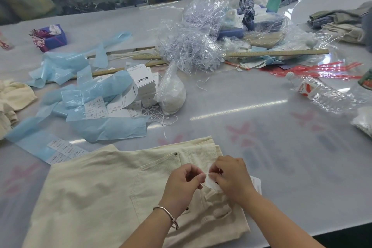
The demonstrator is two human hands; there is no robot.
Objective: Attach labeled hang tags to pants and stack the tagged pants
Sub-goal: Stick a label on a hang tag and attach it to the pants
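We pinched a thin white string (203, 184) in our left hand (182, 184) and a small, light white paper hang tag (213, 184) in our right hand (231, 177), both over the soft, floppy cream cotton pants (96, 191), which we judged best held at the firmer waistband loop just under our fingers.

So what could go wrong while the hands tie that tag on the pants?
The left hand pinches a thin white string that could slip free before it loops through the cream pants. The right hand holds the hang tag, which might crease. Another tag lies near the pants' edge and could slide off.

Both hands (209, 179) on tag (213, 184), cream pants (96, 187).
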